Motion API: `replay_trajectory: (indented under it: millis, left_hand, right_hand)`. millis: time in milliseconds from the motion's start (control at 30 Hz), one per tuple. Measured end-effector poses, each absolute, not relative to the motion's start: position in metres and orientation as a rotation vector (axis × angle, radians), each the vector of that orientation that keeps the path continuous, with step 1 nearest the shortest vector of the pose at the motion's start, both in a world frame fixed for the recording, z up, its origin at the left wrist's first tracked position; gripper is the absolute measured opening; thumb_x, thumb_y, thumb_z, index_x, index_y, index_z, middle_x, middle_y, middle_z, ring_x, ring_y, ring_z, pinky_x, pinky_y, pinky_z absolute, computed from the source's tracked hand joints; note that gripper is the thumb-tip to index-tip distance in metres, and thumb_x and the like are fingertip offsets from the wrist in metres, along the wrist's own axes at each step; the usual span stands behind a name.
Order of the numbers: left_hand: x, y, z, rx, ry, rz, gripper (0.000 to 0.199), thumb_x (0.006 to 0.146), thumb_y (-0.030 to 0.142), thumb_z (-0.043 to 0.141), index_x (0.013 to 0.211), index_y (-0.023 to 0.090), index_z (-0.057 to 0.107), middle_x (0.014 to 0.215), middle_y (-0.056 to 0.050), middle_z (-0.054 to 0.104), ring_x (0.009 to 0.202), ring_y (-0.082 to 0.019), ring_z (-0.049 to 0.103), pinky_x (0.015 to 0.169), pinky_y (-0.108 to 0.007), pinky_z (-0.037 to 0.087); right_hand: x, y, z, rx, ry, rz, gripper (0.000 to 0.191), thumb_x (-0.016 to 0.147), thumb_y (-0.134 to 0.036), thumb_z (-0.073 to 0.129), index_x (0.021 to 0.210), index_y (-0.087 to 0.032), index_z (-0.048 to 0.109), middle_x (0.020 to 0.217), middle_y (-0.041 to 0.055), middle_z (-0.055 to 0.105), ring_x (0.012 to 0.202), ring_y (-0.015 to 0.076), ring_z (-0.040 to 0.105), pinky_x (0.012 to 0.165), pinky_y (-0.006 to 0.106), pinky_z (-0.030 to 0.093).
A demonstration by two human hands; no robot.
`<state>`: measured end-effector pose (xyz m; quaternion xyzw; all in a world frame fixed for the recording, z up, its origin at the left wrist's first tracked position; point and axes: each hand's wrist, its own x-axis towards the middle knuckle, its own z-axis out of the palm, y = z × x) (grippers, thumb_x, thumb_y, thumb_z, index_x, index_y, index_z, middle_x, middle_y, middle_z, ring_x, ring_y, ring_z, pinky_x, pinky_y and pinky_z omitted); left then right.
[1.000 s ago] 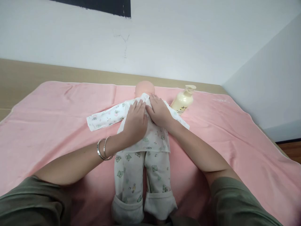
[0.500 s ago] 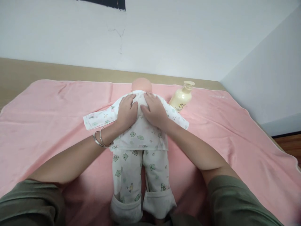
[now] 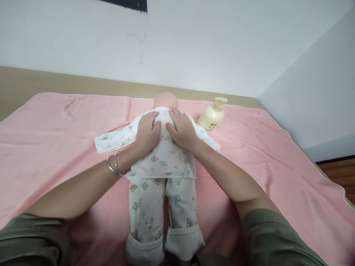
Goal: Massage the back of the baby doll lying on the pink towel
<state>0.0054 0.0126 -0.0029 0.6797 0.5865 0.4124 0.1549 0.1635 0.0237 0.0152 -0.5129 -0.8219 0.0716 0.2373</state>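
The person's left hand (image 3: 149, 131) and right hand (image 3: 183, 130) are lying flat, fingers slightly spread, on the soft printed cotton top of a smooth-headed doll (image 3: 165, 162), which is stretching over a wrinkled pink cloth (image 3: 244, 155).

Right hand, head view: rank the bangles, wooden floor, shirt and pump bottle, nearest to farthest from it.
From the right hand:
1. Shirt: directly under it, touching.
2. Pump bottle: just to its right, on the pink blanket.
3. Bangles: to its left, on the left wrist.
4. Wooden floor: far right, beyond the blanket's edge.
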Motion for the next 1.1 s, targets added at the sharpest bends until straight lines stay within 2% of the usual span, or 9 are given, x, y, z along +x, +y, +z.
replay_trajectory:
  millis: [300,500,567,633,733,800,867,967,1100]
  left_hand:
    - [0.006,0.011,0.0,2.018,1.723,1.144,0.049,0.092,0.029,0.035,0.132,0.016,0.06,0.137,-0.012,0.064,0.13,-0.027,0.057,0.119,-0.047,0.042]
    - [0.015,-0.011,0.004,2.419,1.747,0.941,0.053,0.096,0.029,0.033,0.137,0.001,0.053,0.145,-0.023,0.056,0.143,-0.035,0.046,0.124,-0.052,0.033]
    - [0.014,-0.011,0.005,2.448,1.734,0.908,0.052,0.096,0.028,0.032,0.135,0.0,0.053,0.145,-0.024,0.055,0.142,-0.035,0.046,0.123,-0.052,0.033]
    - [0.01,-0.003,0.008,2.411,1.727,0.892,0.047,0.095,0.027,0.033,0.128,0.005,0.057,0.138,-0.022,0.06,0.136,-0.034,0.051,0.12,-0.051,0.038]
    - [0.001,0.015,0.015,2.287,1.715,0.836,0.034,0.095,0.027,0.033,0.107,0.015,0.062,0.114,-0.016,0.069,0.112,-0.031,0.063,0.105,-0.049,0.049]
    - [-0.004,0.024,0.018,2.216,1.728,0.789,0.031,0.095,0.029,0.031,0.094,0.018,0.061,0.099,-0.013,0.069,0.096,-0.028,0.064,0.094,-0.046,0.053]
    - [-0.004,0.026,0.02,2.231,1.76,0.772,0.03,0.096,0.029,0.031,0.09,0.019,0.059,0.094,-0.012,0.068,0.092,-0.028,0.064,0.09,-0.046,0.053]
    - [0.002,0.014,0.017,2.377,1.804,0.767,0.033,0.096,0.025,0.029,0.097,0.015,0.061,0.102,-0.018,0.067,0.104,-0.033,0.062,0.098,-0.051,0.049]
    - [0.014,-0.011,0.012,2.452,1.782,0.807,0.045,0.097,0.028,0.031,0.124,0.004,0.058,0.133,-0.026,0.06,0.132,-0.04,0.051,0.112,-0.057,0.039]
  right_hand:
    - [0.164,0.024,0.017,-1.41,-2.274,0.16,0.057,0.099,-0.034,0.036,0.148,-0.006,0.046,0.157,0.0171,0.046,0.147,0.0326,0.04,0.123,0.052,0.029]
    - [0.173,0.032,0.023,-1.416,-2.258,0.256,0.05,0.099,-0.037,0.04,0.141,-0.015,0.054,0.146,0.0123,0.058,0.13,0.0319,0.057,0.111,0.049,0.043]
    - [0.171,0.03,0.025,-1.428,-2.26,0.221,0.046,0.1,-0.035,0.037,0.136,-0.015,0.057,0.14,0.0125,0.062,0.124,0.0322,0.059,0.108,0.049,0.045]
    - [0.167,0.023,0.027,-1.434,-2.275,0.171,0.042,0.1,-0.032,0.036,0.129,-0.014,0.06,0.134,0.0138,0.066,0.12,0.0324,0.06,0.106,0.048,0.045]
    - [0.158,0.008,0.027,-1.429,-2.279,0.117,0.039,0.098,-0.03,0.038,0.124,-0.012,0.062,0.125,0.0152,0.068,0.116,0.0329,0.06,0.105,0.048,0.046]
    - [0.153,0.0,0.024,-1.383,-2.28,0.078,0.043,0.097,-0.028,0.039,0.13,-0.01,0.06,0.133,0.0164,0.065,0.125,0.0336,0.055,0.112,0.05,0.043]
    - [0.152,0.0,0.021,-1.338,-2.282,0.067,0.048,0.097,-0.028,0.039,0.137,-0.01,0.057,0.145,0.0159,0.057,0.138,0.0333,0.048,0.119,0.052,0.036]
    - [0.158,0.014,0.017,-1.328,-2.293,0.155,0.052,0.097,-0.03,0.04,0.143,-0.011,0.054,0.154,0.0147,0.05,0.147,0.0319,0.041,0.123,0.053,0.032]
    - [0.178,0.041,0.018,-1.298,-2.277,0.292,0.057,0.097,-0.039,0.042,0.147,-0.011,0.05,0.157,0.0132,0.046,0.148,0.0299,0.041,0.124,0.051,0.033]
